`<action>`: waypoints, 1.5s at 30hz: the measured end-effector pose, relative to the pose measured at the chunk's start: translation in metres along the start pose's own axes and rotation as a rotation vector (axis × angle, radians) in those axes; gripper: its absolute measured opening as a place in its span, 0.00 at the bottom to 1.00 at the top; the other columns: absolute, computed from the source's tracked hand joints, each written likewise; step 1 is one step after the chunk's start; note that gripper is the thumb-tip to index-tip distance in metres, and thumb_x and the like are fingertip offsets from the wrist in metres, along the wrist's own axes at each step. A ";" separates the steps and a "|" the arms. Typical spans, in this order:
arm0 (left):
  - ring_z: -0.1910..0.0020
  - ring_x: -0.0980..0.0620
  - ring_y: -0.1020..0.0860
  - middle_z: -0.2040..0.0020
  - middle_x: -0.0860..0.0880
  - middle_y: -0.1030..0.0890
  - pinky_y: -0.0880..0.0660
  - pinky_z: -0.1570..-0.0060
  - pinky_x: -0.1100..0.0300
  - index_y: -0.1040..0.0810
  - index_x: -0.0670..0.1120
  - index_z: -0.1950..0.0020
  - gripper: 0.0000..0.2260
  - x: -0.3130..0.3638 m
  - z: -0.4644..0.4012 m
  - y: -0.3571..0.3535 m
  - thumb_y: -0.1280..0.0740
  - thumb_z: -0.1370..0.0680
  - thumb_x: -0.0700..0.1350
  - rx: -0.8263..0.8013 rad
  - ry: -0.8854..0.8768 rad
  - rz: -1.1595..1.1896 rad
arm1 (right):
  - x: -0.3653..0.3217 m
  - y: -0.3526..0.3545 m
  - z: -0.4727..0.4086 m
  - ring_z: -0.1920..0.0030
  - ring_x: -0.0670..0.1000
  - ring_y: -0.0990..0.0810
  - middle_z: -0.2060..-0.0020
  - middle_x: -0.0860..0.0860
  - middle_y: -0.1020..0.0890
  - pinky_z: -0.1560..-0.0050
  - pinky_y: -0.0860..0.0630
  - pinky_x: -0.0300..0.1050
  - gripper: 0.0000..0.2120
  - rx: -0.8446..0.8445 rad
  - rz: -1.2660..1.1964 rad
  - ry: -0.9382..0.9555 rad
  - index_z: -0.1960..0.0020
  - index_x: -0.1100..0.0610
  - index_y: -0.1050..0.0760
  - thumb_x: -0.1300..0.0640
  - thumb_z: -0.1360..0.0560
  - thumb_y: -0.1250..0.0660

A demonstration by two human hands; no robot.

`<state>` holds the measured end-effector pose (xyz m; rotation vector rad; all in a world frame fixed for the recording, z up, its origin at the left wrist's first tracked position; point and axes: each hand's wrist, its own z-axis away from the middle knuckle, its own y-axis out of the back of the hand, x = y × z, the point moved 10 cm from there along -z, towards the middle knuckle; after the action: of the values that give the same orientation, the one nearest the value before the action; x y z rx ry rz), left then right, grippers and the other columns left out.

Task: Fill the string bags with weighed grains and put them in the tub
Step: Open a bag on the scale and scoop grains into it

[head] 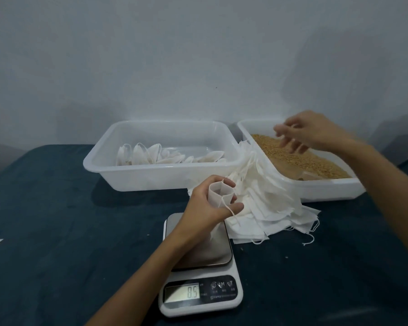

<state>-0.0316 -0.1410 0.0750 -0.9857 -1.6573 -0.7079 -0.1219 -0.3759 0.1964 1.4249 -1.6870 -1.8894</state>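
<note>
Head view: a dark blue cloth-covered tabletop [57, 208] carries a small white digital kitchen scale with a steel plate [199, 274] near its front edge, its display reading what looks like 8.5. Behind it sit two white translucent plastic tubs: the left one [99, 165] holds several filled white pouches, the right one [316, 191] holds loose golden-brown grains [299, 158]. A heap of empty white drawstring fabric bags [269, 208] lies between the scale and the right tub.

The step in hand appears to be filling one bag. To do it well, the mouth should stay wide and upright over the plate, and grains should go in by small pinches while watching the display.

The left hand [207, 205] curls round one small white string bag [222, 194], holding its mouth open above the scale. The right hand [302, 135] hovers above the grains, fingers loosely bent and blurred; whether it holds any grain cannot be told.
</note>
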 end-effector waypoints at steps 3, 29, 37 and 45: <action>0.60 0.56 0.20 0.59 0.50 0.18 0.23 0.58 0.65 0.22 0.41 0.44 0.14 0.000 -0.002 0.003 0.23 0.26 0.32 0.013 -0.007 0.014 | 0.095 -0.021 -0.016 0.48 0.54 0.19 0.45 0.54 0.16 0.48 0.24 0.47 0.21 -0.085 0.353 -0.213 0.41 0.58 0.21 0.43 0.25 0.27; 0.60 0.53 0.19 0.58 0.46 0.17 0.20 0.58 0.58 0.21 0.45 0.44 0.14 0.002 -0.005 0.015 0.22 0.26 0.36 0.067 -0.027 -0.067 | 0.200 0.010 -0.012 0.57 0.55 0.23 0.62 0.52 0.25 0.60 0.27 0.48 0.10 0.125 0.711 -0.375 0.56 0.57 0.30 0.55 0.24 0.29; 0.59 0.53 0.19 0.59 0.47 0.17 0.21 0.58 0.60 0.22 0.45 0.44 0.16 0.003 -0.006 0.015 0.23 0.29 0.42 0.067 -0.022 -0.061 | 0.185 -0.017 -0.024 0.54 0.53 0.24 0.55 0.52 0.21 0.54 0.23 0.48 0.14 -0.085 0.708 -0.268 0.57 0.52 0.29 0.55 0.30 0.23; 0.58 0.53 0.19 0.58 0.49 0.17 0.21 0.57 0.61 0.21 0.47 0.44 0.16 0.003 -0.007 0.018 0.22 0.29 0.44 0.073 -0.017 -0.063 | 0.190 -0.018 -0.024 0.51 0.54 0.21 0.52 0.53 0.17 0.48 0.26 0.47 0.07 -0.062 0.518 -0.236 0.49 0.57 0.18 0.57 0.25 0.26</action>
<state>-0.0129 -0.1370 0.0792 -0.8930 -1.7230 -0.6771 -0.1909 -0.5206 0.0902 0.6646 -1.8515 -1.8307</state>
